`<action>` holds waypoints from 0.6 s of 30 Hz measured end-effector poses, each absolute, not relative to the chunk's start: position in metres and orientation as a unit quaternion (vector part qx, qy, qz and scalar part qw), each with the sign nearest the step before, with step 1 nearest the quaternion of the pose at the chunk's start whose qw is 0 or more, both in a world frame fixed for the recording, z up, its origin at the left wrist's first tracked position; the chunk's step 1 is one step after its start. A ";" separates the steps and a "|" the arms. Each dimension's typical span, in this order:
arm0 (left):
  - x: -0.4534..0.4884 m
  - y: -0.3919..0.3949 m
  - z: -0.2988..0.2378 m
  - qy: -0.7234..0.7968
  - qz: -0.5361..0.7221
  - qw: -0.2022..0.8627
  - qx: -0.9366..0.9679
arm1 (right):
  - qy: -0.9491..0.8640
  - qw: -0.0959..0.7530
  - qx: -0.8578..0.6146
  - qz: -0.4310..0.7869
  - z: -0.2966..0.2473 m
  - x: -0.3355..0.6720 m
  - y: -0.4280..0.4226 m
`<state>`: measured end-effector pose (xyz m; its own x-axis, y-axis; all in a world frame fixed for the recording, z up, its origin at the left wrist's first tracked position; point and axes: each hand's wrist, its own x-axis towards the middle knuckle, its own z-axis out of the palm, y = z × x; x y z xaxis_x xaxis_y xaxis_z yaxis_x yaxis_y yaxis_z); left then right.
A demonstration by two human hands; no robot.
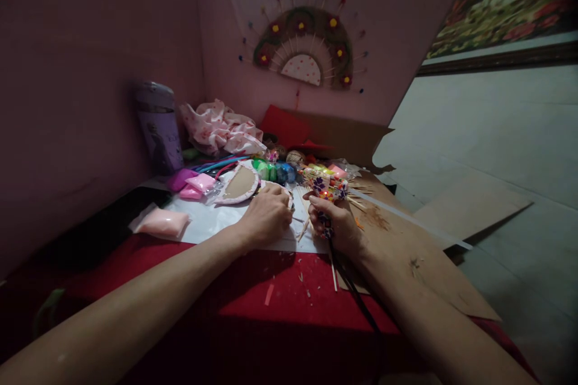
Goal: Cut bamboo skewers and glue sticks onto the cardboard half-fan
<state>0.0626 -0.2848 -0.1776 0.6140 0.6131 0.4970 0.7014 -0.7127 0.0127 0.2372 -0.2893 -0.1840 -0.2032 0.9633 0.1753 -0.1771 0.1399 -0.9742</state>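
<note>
My right hand (336, 225) is wrapped round a hot glue gun (326, 185) with a flower pattern; a small light glows on it and a black cord runs down from its handle. Left of it, my left hand (267, 216) is closed, knuckles up, over the white sheet (203, 225). What its fingers hold is hidden. Just behind that hand lies a pale fabric-edged piece (282, 191), partly covered by it. A half-round cardboard piece (241, 183) with a fabric border rests to its left. Thin wooden sticks (359, 194) lie beside the glue gun.
Pink clay packets (165, 222) lie at left, near a purple tumbler (159, 126). Behind are crumpled spotted cloth (221, 126) and green and blue bundles (275, 171). Brown cardboard (406, 252) covers the right side. A decorated fan shape (302, 42) is on the upright pink board.
</note>
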 end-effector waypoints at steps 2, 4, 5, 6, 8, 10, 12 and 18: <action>0.063 -0.286 -0.177 -0.364 -0.207 0.121 -0.900 | -0.551 0.520 -0.358 0.547 -0.184 0.237 -0.289; 0.063 -0.287 -0.178 -0.360 -0.183 0.140 -0.904 | -0.553 0.523 -0.355 0.543 -0.184 0.237 -0.289; 0.063 -0.287 -0.178 -0.358 -0.178 0.146 -0.905 | -0.554 0.524 -0.354 0.541 -0.184 0.238 -0.289; 0.063 -0.287 -0.179 -0.357 -0.181 0.147 -0.905 | -0.555 0.526 -0.352 0.540 -0.184 0.238 -0.289; 0.064 -0.286 -0.179 -0.362 -0.215 0.123 -0.899 | -0.555 0.526 -0.352 0.541 -0.184 0.238 -0.288; 0.066 -0.285 -0.178 -0.380 -0.291 0.037 -0.877 | -0.552 0.525 -0.353 0.543 -0.184 0.238 -0.288; 0.068 -0.284 -0.175 -0.388 -0.379 -0.116 -0.832 | -0.549 0.529 -0.352 0.543 -0.184 0.237 -0.288; 0.071 -0.290 -0.165 -0.300 -0.492 -0.525 -0.626 | -0.549 0.524 -0.361 0.542 -0.185 0.237 -0.288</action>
